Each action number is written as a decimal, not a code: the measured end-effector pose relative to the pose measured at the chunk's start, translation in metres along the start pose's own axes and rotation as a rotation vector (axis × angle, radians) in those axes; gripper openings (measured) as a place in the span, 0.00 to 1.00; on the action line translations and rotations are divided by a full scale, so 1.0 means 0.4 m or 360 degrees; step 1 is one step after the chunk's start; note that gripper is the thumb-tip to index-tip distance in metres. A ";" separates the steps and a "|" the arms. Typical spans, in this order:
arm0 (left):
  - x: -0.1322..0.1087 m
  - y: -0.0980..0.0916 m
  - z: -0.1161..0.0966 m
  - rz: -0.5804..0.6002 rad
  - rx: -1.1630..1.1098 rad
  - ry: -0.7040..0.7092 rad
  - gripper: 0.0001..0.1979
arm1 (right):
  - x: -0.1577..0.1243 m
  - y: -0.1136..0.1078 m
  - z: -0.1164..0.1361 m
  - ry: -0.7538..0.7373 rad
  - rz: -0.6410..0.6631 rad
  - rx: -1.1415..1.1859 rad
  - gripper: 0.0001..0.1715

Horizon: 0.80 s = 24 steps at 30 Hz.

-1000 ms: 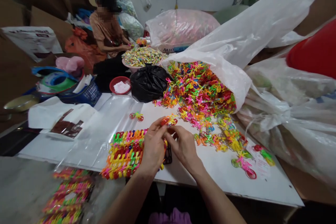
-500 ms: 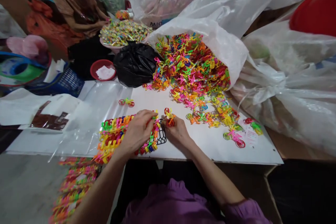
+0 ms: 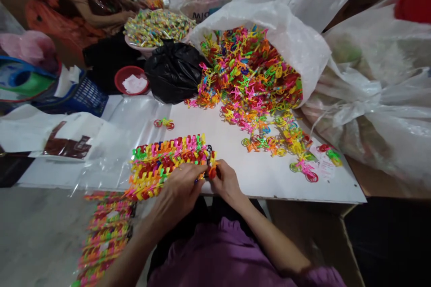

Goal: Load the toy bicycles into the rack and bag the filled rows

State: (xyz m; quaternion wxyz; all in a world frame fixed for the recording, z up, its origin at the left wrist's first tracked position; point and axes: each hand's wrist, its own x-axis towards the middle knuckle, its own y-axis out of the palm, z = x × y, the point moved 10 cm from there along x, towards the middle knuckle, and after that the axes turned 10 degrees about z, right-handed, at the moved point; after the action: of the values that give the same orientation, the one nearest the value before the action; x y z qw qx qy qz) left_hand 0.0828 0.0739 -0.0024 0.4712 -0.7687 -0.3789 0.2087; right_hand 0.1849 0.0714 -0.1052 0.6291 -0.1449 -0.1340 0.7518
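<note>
My right hand pinches a small red and yellow plastic toy bicycle at the right end of a row-packed block of colourful toy bicycles. Between the block's end and that toy, part of a black plastic grid shows. My left hand lies over the front right corner of the block, fingers drawn together close to my right fingertips. What the left fingertips grip is hidden. A single toy bicycle with red wheels lies behind the block on the white table.
A large white sack spills a heap of toy bicycles onto the table. Behind are a black bag, a red bowl and a basin of wrapped pieces. More packed toys stand below left. A co-worker's arm is at the back.
My right hand has brought its toy bicycle down and left against the block's end. My left hand has slid toward me, uncovering the block's back rows. The view has shifted slightly.
</note>
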 end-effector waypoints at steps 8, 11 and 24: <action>0.004 0.042 -0.013 -0.0082 0.0045 -0.0044 0.16 | -0.003 0.015 0.031 -0.0177 0.0103 -0.0474 0.08; 0.004 0.052 -0.024 -0.0112 0.0145 0.0006 0.13 | 0.001 0.040 0.040 -0.0199 0.0211 -0.0567 0.08; -0.019 0.062 -0.014 -0.0292 0.0303 0.0273 0.11 | 0.135 -0.366 0.006 0.0188 0.0008 -0.1311 0.14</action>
State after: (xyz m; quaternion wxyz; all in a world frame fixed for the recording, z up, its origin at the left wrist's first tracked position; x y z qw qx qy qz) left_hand 0.0913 0.0579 -0.0218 0.5897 -0.6976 -0.3845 0.1334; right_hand 0.3080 0.1496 -0.0495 0.5234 -0.4277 -0.3870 0.6272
